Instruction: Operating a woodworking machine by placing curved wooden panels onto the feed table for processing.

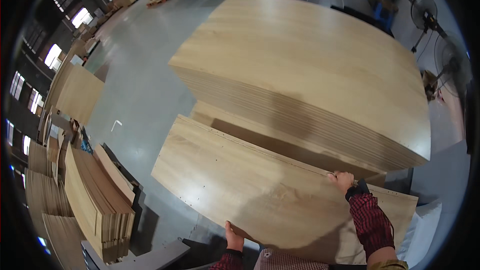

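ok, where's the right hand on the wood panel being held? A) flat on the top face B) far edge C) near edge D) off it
B: the right hand curls its fingers over the far edge of the panel, while the left hand grips the near edge.

Left hand (233,237): low at the lower edge of view, thumb on top, fingers curled under and out of sight, closed in a grip.
Left forearm: only a short stretch of red checked sleeve shows below the wrist.
Right hand (342,180): stretched farther forward, fingers hooked over and closed.
Right wrist: wears a dark band.
Right forearm: red checked sleeve, angled up from the lower right.
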A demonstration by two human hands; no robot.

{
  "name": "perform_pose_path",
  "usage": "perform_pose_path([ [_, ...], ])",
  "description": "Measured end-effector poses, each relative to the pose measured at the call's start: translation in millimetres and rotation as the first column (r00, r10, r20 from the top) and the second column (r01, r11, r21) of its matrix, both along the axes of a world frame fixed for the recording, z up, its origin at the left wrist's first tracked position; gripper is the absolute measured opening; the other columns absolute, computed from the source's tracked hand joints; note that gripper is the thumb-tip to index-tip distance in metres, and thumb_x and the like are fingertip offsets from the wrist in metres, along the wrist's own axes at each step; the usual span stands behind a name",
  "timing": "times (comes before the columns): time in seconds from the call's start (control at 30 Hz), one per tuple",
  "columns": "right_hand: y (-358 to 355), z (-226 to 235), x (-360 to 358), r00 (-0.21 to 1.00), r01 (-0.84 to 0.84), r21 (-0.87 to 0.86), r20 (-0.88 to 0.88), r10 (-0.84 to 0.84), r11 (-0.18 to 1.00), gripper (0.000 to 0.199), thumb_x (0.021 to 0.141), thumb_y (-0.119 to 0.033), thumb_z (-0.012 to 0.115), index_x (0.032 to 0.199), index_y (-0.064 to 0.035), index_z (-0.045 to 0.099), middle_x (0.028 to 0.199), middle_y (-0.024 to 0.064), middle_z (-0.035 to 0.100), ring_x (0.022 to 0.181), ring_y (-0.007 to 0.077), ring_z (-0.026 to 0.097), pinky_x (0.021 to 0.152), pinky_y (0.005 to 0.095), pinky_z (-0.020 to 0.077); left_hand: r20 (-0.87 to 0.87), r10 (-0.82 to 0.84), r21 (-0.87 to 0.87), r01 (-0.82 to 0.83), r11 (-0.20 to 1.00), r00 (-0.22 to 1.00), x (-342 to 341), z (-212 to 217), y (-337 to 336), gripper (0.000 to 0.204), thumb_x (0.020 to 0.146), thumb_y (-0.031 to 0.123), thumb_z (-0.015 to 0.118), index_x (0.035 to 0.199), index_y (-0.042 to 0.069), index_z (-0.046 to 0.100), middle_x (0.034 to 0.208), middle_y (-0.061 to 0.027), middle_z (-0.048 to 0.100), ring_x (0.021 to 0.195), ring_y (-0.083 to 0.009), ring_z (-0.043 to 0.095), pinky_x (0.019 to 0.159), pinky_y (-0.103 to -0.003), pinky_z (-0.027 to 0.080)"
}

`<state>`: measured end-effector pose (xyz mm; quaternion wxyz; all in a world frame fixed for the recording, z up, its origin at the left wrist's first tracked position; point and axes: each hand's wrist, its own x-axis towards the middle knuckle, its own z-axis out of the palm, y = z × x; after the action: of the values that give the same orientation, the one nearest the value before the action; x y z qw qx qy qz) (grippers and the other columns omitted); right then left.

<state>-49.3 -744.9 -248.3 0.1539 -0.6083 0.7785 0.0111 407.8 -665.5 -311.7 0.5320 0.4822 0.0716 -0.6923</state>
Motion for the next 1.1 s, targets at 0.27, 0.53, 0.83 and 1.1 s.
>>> perform_pose_path([
  [0.27,-20,-114,-37,0.977,0.138,0.048,0.16,-0.144,0.989,0.05,0.081,-0.05,0.043,0.087,-0.0019,0.058,0.074,0.0216,0.059,0.073,0.0389,0.057,0.067,0.046,0.0446,0.136,-0.1,0.305,0.055,0.951,0.986,-17,-105,-21,0.046,0.085,0.049,0.041,0.103,0.007,0.044,0.098,-0.0076,0.05,0.094,-0.0206,0.049,0.085,-0.036,0.039],
  [0.53,-76,-114,-41,0.964,0.128,0.189,0.205,-0.167,0.974,0.041,0.084,-0.037,0.046,0.097,0.0008,0.056,0.081,0.0231,0.059,0.077,0.039,0.056,0.067,0.0444,0.0442,0.161,-0.076,0.234,0.036,0.972,0.984,-39,-129,-63,0.049,0.086,0.047,0.041,0.108,0.003,0.043,0.098,-0.0098,0.05,0.094,-0.0223,0.049,0.085,-0.036,0.039],
  [0.83,-49,-52,24,0.849,-0.171,-0.284,0.443,0.287,0.943,0.023,0.077,-0.015,0.054,0.097,-0.0042,0.056,0.096,0.0142,0.056,0.091,0.032,0.051,0.078,0.038,0.043,0.258,-0.252,0.2,0.204,0.958,0.933,-58,-92,-65,0.036,0.089,0.035,0.036,0.115,0.009,0.039,0.118,-0.0128,0.044,0.109,-0.0262,0.041,0.091,-0.042,0.032],
  [1.1,35,-19,60,0.707,0.063,0.204,0.682,-0.188,0.977,0.022,0.083,-0.018,0.051,0.081,0.0034,0.056,0.071,0.0101,0.06,0.067,0.0157,0.058,0.061,0.0279,0.0456,0.301,-0.417,0.235,0.357,0.904,0.858,-6,37,11,0.039,0.09,0.026,0.04,0.113,-0.005,0.038,0.105,-0.0229,0.053,0.094,-0.0297,0.056,0.08,-0.036,0.046],
])
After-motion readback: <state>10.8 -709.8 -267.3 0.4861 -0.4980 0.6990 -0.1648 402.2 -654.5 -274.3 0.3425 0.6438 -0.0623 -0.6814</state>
